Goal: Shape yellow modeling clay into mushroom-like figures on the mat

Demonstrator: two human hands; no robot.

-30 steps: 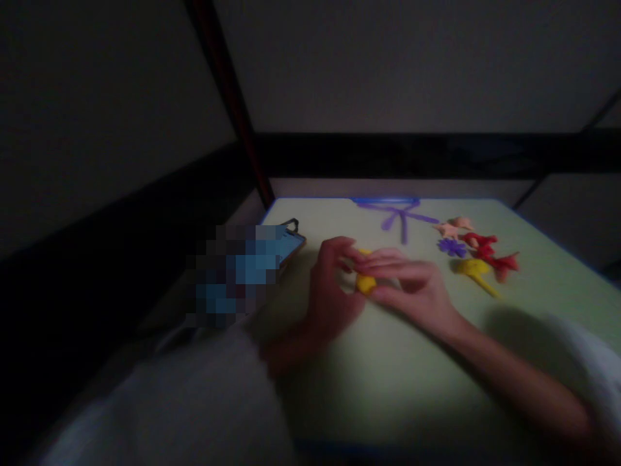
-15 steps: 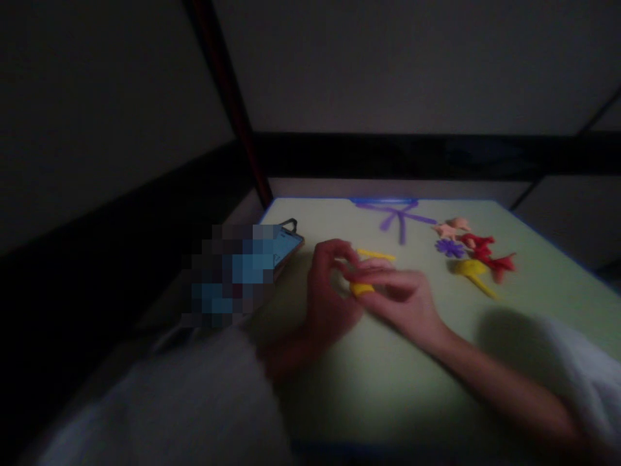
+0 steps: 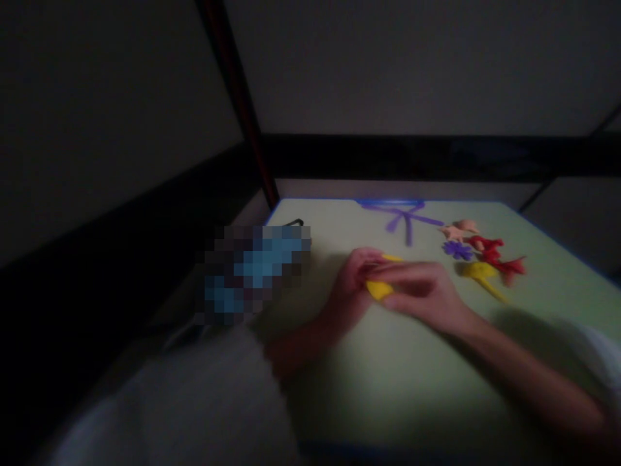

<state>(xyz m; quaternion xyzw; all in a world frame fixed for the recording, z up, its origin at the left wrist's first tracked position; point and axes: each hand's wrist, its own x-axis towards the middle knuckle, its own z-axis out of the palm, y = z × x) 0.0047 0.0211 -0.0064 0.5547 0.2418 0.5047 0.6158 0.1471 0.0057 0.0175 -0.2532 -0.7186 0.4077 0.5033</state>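
A small yellow lump of modelling clay (image 3: pixel 379 289) is pinched between the thumb and fingers of my right hand (image 3: pixel 439 294). My left hand (image 3: pixel 348 288) curls in from the other side, its fingers closed against the same lump. Part of the lump is covered by the fingers, and the picture is dim and blurred. Just behind the hands, the end of a thin yellow clay strip (image 3: pixel 392 257) shows on the pale green table (image 3: pixel 388 382); the rest of it is hidden.
To the right lie a yellow clay piece with a stem (image 3: pixel 480 272), a purple flower shape (image 3: pixel 457 250), red clay shapes (image 3: pixel 509 266) and a peach star (image 3: pixel 453 232). Purple strips (image 3: pixel 407 223) are at the back. A phone (image 3: pixel 262 265), blurred out, stands left.
My left hand has closed in on the yellow lump, where its fingers were arched with a gap before. More of the lump now shows. The whole view has shifted slightly.
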